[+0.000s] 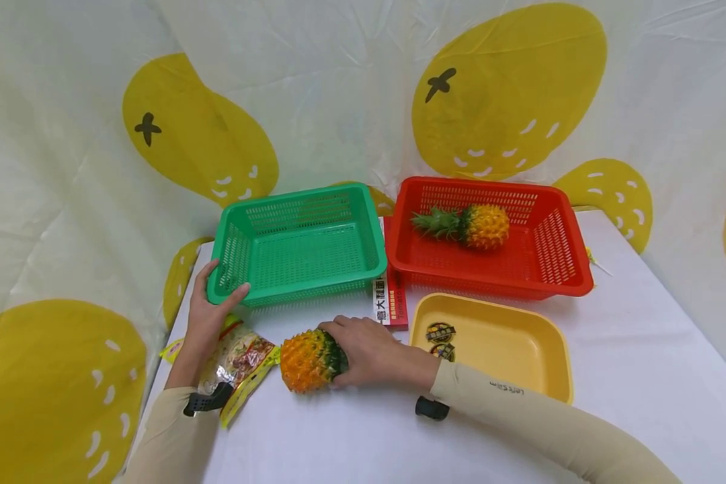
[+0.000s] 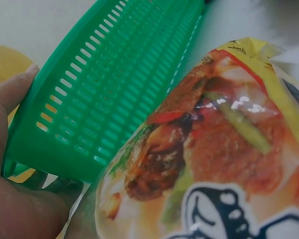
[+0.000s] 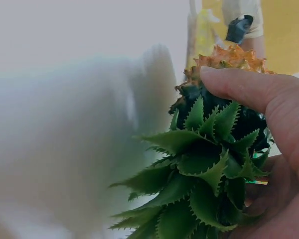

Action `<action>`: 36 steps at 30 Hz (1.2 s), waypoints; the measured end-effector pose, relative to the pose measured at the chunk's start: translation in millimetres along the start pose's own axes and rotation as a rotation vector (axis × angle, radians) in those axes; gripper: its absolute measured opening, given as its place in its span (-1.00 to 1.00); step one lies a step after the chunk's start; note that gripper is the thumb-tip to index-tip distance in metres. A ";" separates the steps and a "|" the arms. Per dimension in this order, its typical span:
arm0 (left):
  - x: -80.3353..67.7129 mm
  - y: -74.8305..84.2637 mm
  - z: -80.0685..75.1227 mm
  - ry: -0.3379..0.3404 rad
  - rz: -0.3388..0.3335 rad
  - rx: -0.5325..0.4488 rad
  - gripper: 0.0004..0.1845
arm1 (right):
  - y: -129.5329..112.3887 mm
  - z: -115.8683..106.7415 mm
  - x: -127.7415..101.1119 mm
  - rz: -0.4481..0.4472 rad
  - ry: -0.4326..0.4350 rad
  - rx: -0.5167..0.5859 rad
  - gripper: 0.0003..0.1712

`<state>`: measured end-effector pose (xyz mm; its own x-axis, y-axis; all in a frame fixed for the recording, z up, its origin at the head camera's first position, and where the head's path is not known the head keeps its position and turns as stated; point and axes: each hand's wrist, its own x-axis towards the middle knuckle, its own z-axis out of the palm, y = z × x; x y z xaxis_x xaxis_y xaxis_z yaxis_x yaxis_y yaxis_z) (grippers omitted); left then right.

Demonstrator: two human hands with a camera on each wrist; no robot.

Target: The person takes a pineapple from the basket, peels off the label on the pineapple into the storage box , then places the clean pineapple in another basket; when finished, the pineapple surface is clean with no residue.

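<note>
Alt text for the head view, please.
A right hand grips a pineapple by its crown on a white table; the left hand holds an empty green basket. A red basket holds another pineapple.

I see two baskets side by side; the right basket (image 1: 490,235) is my landmark. A pineapple (image 1: 466,226) lies in it, the tray (image 1: 538,336) sits before it, the other basket (image 1: 299,245) left of it.

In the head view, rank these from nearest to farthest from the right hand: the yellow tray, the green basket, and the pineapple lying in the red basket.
From the right hand:
1. Yellow tray, just beside it, on the wrist's side.
2. Green basket, behind it, toward the left.
3. Pineapple in the red basket, farthest, at the back right.
</note>
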<state>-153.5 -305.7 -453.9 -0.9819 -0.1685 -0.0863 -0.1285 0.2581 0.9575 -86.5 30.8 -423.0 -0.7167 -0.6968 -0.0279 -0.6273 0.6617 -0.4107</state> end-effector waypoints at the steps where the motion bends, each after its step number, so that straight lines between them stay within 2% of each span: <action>1: -0.2 0.3 0.1 0.000 -0.001 0.001 0.04 | -1.9 -2.4 0.1 -0.005 0.004 0.010 0.11; 10: 0.2 0.9 0.0 -0.014 -0.013 0.012 0.03 | -16.2 -44.0 -2.6 -0.031 0.013 0.032 0.08; 16: 0.9 -1.2 -1.0 -0.018 -0.017 0.015 0.04 | -10.1 -73.2 -8.8 -0.018 0.036 0.069 0.05; 24: -0.3 -2.1 -0.9 -0.013 -0.001 0.022 0.04 | 15.0 -108.4 -20.3 0.062 0.098 0.075 0.07; 30: -0.6 -3.4 -0.7 -0.014 0.016 0.033 0.04 | 44.9 -136.5 -32.2 0.145 0.129 0.089 0.09; 36: -2.3 -1.2 0.5 -0.013 0.022 0.043 0.04 | 79.3 -163.5 -40.5 0.207 0.147 0.049 0.08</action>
<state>-151.2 -305.1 -454.9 -0.9862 -0.1502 -0.0691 -0.1124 0.3023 0.9466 -157.0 156.8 -305.5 -0.8671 -0.4980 0.0152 -0.4498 0.7693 -0.4537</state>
